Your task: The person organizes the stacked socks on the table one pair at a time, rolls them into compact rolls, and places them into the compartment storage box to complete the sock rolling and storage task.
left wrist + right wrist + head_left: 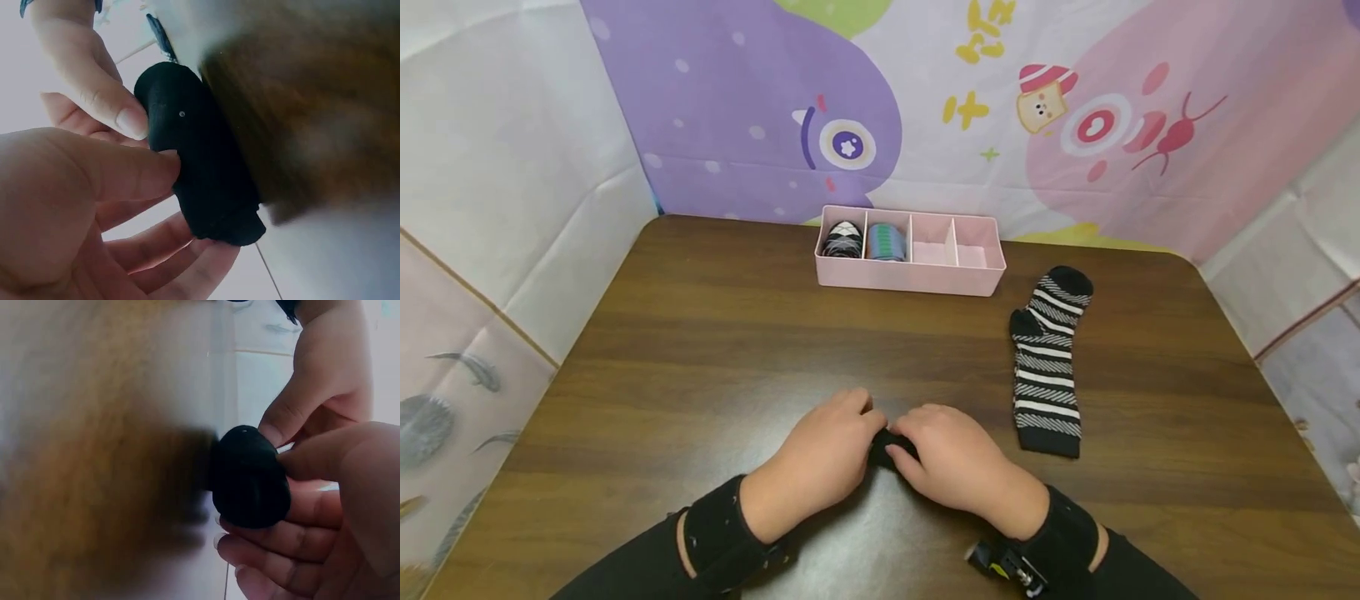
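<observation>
A rolled black sock [884, 451] lies low over the front middle of the table, between both hands. My left hand [823, 454] pinches one end, with the thumb on top and fingers curled beneath. The other end is gripped by my right hand [951, 458]. In the left wrist view the sock [200, 162] shows as a thick, smooth roll with a small flap at its lower end. Its rounded end faces the right wrist view, where the sock [250, 481] sits against thumb and fingers. In the head view the hands cover much of it.
Right of the hands, a black-and-white striped sock [1048, 375] lies flat, toe away. At the back stands a pink divided box [910, 277]; its two left compartments hold a rolled argyle-patterned sock [843, 240] and a blue-green striped roll [887, 242]. A cartoon cloth [737, 108] hangs behind.
</observation>
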Demonstrator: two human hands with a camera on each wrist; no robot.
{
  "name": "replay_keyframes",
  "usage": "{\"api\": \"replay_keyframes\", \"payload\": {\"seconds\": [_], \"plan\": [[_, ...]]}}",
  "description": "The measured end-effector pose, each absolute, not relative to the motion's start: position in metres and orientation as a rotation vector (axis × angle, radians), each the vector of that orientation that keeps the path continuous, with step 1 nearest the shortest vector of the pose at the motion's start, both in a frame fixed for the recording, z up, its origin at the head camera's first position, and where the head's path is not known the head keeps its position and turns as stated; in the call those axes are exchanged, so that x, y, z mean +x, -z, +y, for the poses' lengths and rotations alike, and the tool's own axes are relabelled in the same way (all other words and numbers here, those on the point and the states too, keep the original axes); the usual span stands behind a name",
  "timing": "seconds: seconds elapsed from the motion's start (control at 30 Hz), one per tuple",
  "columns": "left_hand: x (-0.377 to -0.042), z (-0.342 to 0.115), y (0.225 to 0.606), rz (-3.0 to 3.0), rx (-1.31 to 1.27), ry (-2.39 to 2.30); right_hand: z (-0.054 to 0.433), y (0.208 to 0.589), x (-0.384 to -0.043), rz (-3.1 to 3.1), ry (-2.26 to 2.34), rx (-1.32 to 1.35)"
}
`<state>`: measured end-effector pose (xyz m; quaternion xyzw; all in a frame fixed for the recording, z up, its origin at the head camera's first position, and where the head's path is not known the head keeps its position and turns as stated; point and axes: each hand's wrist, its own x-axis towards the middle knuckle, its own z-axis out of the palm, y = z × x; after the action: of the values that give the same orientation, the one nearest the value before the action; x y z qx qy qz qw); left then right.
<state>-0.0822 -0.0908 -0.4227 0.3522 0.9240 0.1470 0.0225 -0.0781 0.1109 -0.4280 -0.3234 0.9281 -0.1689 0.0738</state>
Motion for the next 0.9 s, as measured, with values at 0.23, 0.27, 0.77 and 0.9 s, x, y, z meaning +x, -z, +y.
{"api": "replay_keyframes", "payload": {"seconds": [0.23, 0.27, 0.77, 0.9], "plan": [[-0.083, -0.09, 0.42, 2.839, 1.001, -0.518, 0.115, 0.424, -0.08, 2.778, 0.537, -0.974], [-0.083, -0.09, 0.42, 2.837, 1.001, -0.523, 0.115, 0.424, -0.08, 2.781, 0.538, -0.974], [-0.084, -0.091, 0.418, 2.836, 0.919, -0.588, 0.094, 0.406, -0.075, 2.752, 0.497, -0.617], [-0.084, -0.092, 0.419, 2.863, 0.884, -0.606, 0.086, 0.401, -0.076, 2.744, 0.452, -0.542]]}}
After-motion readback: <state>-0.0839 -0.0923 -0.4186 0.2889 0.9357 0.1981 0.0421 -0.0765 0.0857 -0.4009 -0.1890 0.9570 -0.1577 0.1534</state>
